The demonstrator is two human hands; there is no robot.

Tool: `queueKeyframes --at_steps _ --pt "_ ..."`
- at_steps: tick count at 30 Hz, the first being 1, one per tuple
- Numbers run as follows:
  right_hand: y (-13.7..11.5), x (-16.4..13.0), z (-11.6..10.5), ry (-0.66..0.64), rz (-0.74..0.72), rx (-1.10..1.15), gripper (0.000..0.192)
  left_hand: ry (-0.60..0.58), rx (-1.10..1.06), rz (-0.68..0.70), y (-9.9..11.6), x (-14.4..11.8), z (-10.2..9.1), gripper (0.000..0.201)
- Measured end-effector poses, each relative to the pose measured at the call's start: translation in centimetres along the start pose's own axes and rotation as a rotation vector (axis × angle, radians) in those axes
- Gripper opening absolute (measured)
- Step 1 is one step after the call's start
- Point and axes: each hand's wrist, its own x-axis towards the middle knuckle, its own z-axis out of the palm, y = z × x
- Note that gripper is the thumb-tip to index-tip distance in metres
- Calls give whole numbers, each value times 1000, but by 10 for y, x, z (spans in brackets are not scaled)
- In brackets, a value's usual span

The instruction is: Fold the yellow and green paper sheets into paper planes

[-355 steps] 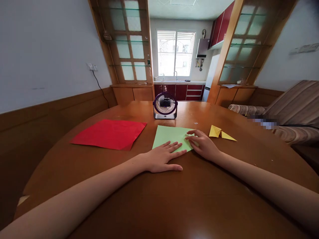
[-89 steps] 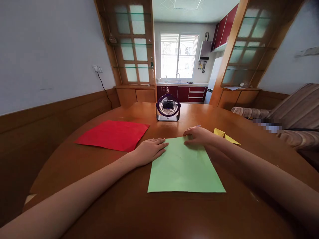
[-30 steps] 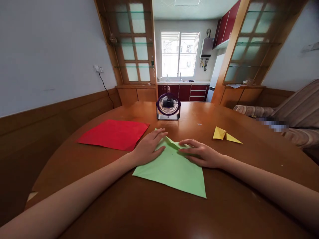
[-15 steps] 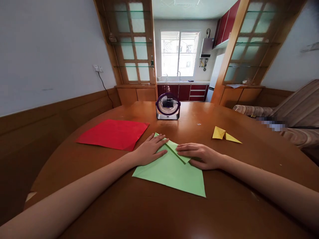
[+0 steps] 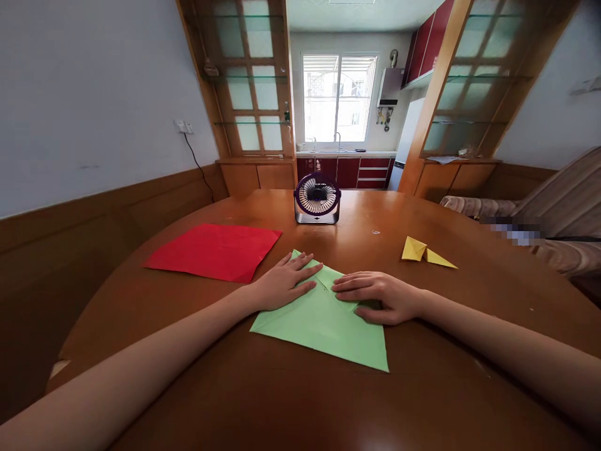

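A green sheet of paper (image 5: 323, 329) lies on the table in front of me, with a narrow flap folded over along its upper right edge. My left hand (image 5: 287, 282) rests flat on the paper's upper left part, fingers spread toward the top corner. Over the fold at the right, my right hand (image 5: 375, 294) lies with fingers stretched out and pressing the flap down. Its thumb sits on the paper's right edge. Part of the flap is hidden beneath the right fingers.
A red sheet of paper (image 5: 213, 252) lies to the left on the brown wooden table (image 5: 300, 413). At the far middle stands a small purple fan (image 5: 317, 197). A yellow folded paper piece (image 5: 416, 249) sits at the right. Beyond the table's right edge is a striped sofa (image 5: 558, 194).
The flap, slightly raised before, now lies flatter against the sheet. My right hand has shifted slightly, its thumb now on the paper. The left hand has barely moved.
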Motion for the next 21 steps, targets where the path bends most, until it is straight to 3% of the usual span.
queueKeyframes --at_steps 21 --pt "-4 2 -3 -77 -28 -19 48 -91 -17 10 0 -1 -4 53"
